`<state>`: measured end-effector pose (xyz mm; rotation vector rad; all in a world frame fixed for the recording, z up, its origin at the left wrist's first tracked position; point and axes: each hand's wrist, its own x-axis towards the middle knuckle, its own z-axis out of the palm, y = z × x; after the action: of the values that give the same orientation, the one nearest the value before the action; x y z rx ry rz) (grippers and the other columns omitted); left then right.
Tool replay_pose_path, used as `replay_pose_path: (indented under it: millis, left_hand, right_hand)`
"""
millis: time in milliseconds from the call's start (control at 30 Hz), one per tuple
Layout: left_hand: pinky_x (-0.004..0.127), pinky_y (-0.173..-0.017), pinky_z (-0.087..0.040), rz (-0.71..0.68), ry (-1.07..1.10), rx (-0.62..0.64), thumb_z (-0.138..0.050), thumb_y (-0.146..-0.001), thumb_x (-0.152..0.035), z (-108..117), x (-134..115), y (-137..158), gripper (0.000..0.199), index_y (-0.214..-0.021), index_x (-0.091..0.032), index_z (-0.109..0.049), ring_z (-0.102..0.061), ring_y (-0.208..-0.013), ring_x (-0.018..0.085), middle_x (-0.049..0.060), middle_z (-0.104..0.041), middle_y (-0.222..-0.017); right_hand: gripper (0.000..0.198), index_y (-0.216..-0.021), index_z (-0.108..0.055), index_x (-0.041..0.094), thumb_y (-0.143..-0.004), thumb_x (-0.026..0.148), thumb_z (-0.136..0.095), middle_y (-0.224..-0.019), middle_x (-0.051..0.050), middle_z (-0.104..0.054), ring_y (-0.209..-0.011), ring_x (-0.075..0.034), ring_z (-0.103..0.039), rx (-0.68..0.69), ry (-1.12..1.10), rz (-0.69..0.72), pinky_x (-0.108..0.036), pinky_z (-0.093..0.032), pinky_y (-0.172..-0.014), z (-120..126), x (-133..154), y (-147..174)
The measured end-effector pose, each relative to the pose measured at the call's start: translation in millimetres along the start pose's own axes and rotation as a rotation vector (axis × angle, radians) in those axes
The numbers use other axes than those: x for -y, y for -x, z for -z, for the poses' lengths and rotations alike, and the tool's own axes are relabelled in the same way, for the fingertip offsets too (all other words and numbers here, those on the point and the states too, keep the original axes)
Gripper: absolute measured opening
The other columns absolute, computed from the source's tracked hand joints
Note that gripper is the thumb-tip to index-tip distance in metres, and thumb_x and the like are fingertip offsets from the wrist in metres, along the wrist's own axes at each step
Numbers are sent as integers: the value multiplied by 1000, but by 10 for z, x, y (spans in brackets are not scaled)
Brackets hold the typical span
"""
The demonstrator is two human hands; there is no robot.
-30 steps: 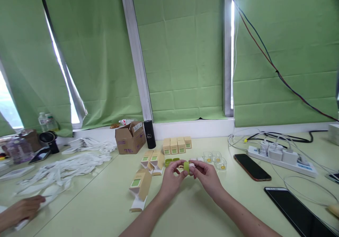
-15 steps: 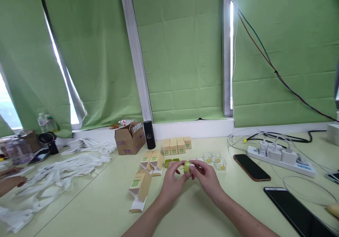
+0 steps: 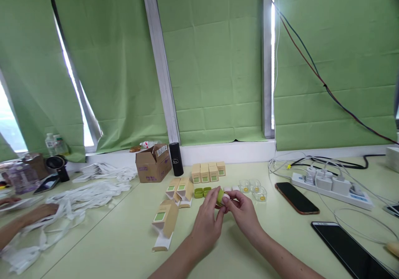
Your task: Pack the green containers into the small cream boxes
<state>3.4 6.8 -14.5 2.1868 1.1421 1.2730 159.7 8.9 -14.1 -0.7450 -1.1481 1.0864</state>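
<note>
Between my two hands, above the table, is a small green container (image 3: 220,196) with a white round part (image 3: 225,197) at its right side. The fingers of my left hand (image 3: 206,220) close around the green side. My right hand (image 3: 245,217) pinches the white part from the right. Just behind my left hand stand small green square pieces (image 3: 198,193). Several clear cups with yellow centres (image 3: 259,193) lie beyond my right hand. Left of my hands, open beige boxes with green squares (image 3: 166,218) lie tilted on the table.
Several upright beige boxes (image 3: 205,173) stand near the windowsill, by a black cylinder (image 3: 176,159) and a cardboard box (image 3: 153,164). Phones (image 3: 296,197) and a power strip (image 3: 333,191) with cables are to the right. At left, another person's hand (image 3: 43,212) touches white straps (image 3: 93,196).
My left hand has turned and wrapped further over the green container, which is more hidden now. The other person's hand at the left has moved right onto the white straps.
</note>
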Motion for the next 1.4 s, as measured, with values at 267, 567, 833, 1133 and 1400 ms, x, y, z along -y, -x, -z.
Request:
replay_pose_path:
  millis: [267, 567, 833, 1133, 1400]
  left_hand:
    - [43, -93, -56, 111, 226, 16, -53, -100, -47, -14, -95, -5, 57, -151, -24, -43, -67, -106, 27, 15, -65, -132]
    - [28, -67, -51, 201, 642, -4, -69, -87, -58, -5, -30, -145, 65, -136, -16, -59, -59, -75, 15, 11, -69, -104]
    - [25, -59, -46, 207, 726, 74, -72, -84, -58, -43, -28, -150, 62, -128, -15, -65, -52, -63, 10, 7, -66, -91]
    - [39, -78, -62, 259, 743, 72, -74, -80, -61, -34, -60, -133, 68, -130, -16, -63, -70, -82, 21, 13, -71, -110]
    - [40, -86, -62, 285, 724, 5, -77, -81, -50, -52, -120, -160, 55, -122, -16, -66, -71, -106, 28, 15, -72, -122]
  right_hand:
    - [48, -89, -66, 19, -79, 65, -74, -77, -6, -71, -67, -21, -68, 25, 128, 8, -33, -58, -64, 4, 52, 31]
    - [47, -140, -55, 27, -93, 29, -61, -137, -14, -60, -73, -17, -69, 115, 876, 579, -32, -59, -64, 161, 120, 87]
    - [43, -136, -59, 24, -97, 13, -47, -136, -13, -66, -102, -22, -75, 159, 1079, 787, -33, -63, -83, 223, 48, 39]
    - [44, -139, -61, 23, -99, 13, -47, -134, -14, -69, -110, -23, -74, 142, 1080, 861, -33, -65, -85, 233, 21, 25]
    - [51, -145, -56, 21, -96, 9, -49, -136, -16, -67, -113, -25, -73, 142, 1095, 902, -31, -65, -81, 247, -68, 5]
